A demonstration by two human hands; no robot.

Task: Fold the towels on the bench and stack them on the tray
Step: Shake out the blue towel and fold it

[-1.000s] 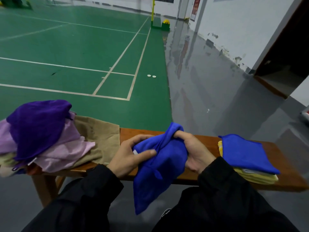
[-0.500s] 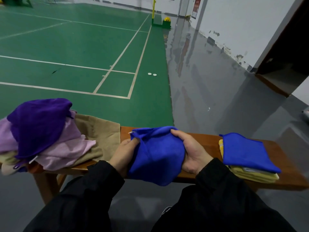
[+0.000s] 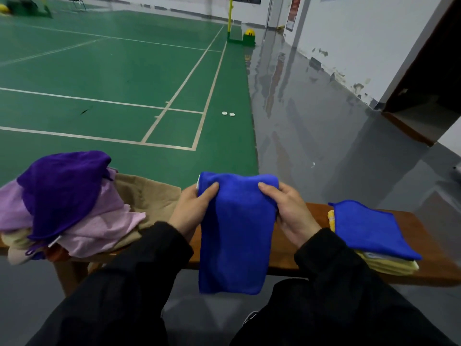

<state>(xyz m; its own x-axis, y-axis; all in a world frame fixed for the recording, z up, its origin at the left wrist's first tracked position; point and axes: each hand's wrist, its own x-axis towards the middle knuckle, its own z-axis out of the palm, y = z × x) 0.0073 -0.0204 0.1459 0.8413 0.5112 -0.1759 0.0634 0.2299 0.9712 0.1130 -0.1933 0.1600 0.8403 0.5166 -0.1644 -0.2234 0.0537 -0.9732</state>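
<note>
Over the middle of the desk (image 3: pixel 294 243), a blue towel (image 3: pixel 234 233) hangs from both hands, its top edge held level and its lower part draping past the desk's near edge toward the floor. The risk, as I judge it, is that the limp cloth sags or twists between the two grips, so the next fold comes out crooked; a slack pinch could also let a corner drop. The left hand (image 3: pixel 192 211) pinches the towel's top left corner, thumb in front and fingers curled behind. The right hand (image 3: pixel 287 211) grips the top right corner the same way. Neither is loose. At the desk's right end lies a stack of folded towels (image 3: pixel 369 233), blue on top of yellow; no tray is visible beneath it. At the left end sits an unfolded pile (image 3: pixel 72 206) of purple, pink and tan cloths.
</note>
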